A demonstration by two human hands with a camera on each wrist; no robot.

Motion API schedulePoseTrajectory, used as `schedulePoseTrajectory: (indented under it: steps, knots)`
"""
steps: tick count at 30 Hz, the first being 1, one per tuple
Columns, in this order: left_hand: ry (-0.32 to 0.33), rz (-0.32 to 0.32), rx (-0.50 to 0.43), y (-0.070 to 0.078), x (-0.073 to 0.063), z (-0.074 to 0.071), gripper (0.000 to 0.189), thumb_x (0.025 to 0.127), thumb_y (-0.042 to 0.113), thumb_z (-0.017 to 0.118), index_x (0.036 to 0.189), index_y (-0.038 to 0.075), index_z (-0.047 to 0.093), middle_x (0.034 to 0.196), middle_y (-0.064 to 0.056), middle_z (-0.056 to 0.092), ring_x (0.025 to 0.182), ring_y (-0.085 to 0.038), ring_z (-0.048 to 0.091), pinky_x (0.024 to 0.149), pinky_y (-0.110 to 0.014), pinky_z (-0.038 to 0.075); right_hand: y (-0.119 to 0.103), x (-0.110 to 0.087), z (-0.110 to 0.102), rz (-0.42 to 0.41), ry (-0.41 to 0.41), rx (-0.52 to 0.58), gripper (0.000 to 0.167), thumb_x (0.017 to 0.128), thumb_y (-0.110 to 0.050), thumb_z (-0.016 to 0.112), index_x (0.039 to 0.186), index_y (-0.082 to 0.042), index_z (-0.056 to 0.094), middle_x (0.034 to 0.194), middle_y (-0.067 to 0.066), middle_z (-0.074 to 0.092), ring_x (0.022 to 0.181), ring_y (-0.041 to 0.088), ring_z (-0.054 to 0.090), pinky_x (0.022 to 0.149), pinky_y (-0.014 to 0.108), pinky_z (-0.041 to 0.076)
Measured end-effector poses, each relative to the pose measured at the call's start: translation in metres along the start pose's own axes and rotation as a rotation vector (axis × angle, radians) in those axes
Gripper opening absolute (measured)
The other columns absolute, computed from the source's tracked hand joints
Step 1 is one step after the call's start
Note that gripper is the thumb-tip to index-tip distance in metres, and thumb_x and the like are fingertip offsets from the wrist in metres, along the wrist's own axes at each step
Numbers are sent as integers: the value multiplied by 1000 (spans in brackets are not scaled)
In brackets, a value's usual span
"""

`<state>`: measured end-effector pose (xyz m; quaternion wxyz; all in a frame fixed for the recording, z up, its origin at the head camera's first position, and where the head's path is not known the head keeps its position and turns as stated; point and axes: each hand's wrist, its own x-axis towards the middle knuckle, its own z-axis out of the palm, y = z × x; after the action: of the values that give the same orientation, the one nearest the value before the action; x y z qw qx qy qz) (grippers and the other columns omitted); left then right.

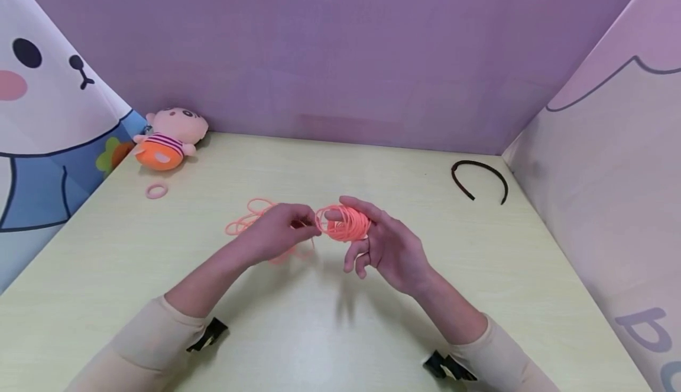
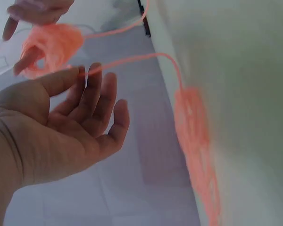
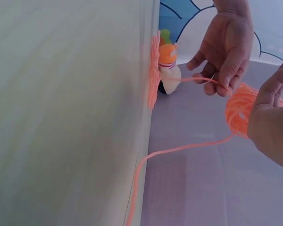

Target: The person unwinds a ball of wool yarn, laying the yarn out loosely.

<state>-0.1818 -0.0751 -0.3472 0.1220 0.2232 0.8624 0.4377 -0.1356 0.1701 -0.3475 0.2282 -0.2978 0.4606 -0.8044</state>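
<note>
My left hand point(image 1: 276, 229) pinches a coral cord between thumb and fingertips, left of the wound coil. A strand point(image 2: 132, 60) leads from this pinch to a loose pile. On my right hand point(image 1: 396, 250) sits the coil of coral cord point(image 1: 348, 224), with one finger poking through its loops and another digit lying along its upper side. The lower fingers of that hand are bent beneath the coil. Both hands are above the table. The loose coral cord point(image 1: 242, 224) lies on the tabletop, partly hidden behind my left hand.
A plush toy point(image 1: 167, 143) in an orange and striped outfit lies at the table's back left corner. In front of it is a pink ring point(image 1: 156, 190). A black headband point(image 1: 481, 166) lies at the back right. Printed cloth walls point(image 1: 340, 55) border the table point(image 1: 319, 333).
</note>
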Motion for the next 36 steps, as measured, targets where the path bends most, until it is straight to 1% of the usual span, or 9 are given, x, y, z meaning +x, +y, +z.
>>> schedulePoseTrajectory:
  steps: [4,7,11,14,20,25,29,32,36]
  knots:
    - [117,-51,-77,2,-1,-14,9,100,17,65,102,10,70,94,-5,72,91,-28,67,78,-37,53,0,0,0,24,30,-33,52,110,-34,24,155,-12,38,146,8,53,77,21,72,60,27,55]
    - [208,-65,-124,6,-3,-24,12,102,18,62,107,9,68,93,-5,73,91,-28,67,76,-36,54,-1,0,-1,41,72,-74,53,109,-36,27,155,-12,38,146,7,53,77,21,72,60,27,55]
    - [319,-27,-158,10,-6,-34,12,102,19,62,108,9,67,93,-6,72,86,-22,67,69,-33,54,0,1,-1,66,157,-121,52,108,-36,30,154,-13,39,145,6,54,76,19,72,59,27,54]
    - [378,1,-185,11,-8,-38,14,102,20,63,110,8,67,93,-8,72,86,-21,67,66,-30,53,-1,1,-1,79,229,-137,52,108,-36,32,153,-13,38,145,6,53,76,18,72,58,26,54]
    - [425,13,-202,11,-10,-44,19,103,22,62,113,6,66,97,-10,71,91,-22,67,68,-27,55,-1,2,-1,62,317,-124,53,107,-38,33,153,-13,36,147,6,50,76,17,72,58,26,53]
    - [414,-18,-193,8,-12,-49,24,104,25,60,116,5,64,104,-15,69,93,-25,64,73,-26,55,0,2,-2,37,344,-103,50,107,-38,31,151,-16,38,146,4,52,75,17,71,57,25,51]
    - [418,-56,-173,5,-11,-54,25,104,25,59,119,6,64,105,-15,69,93,-23,64,73,-26,54,0,2,-3,30,363,-99,49,107,-37,30,150,-16,39,144,4,54,75,16,71,57,25,51]
    - [448,-88,-177,2,-10,-58,25,105,24,58,120,5,65,105,-12,69,92,-22,63,73,-26,53,0,2,-2,26,372,-100,48,107,-37,30,150,-16,40,144,4,54,75,17,71,57,24,51]
    - [517,-125,-205,-2,-8,-62,26,105,22,57,121,3,65,104,-13,68,88,-20,63,71,-23,51,-1,2,-2,19,378,-96,48,108,-37,29,149,-16,41,144,4,55,76,17,72,57,24,51]
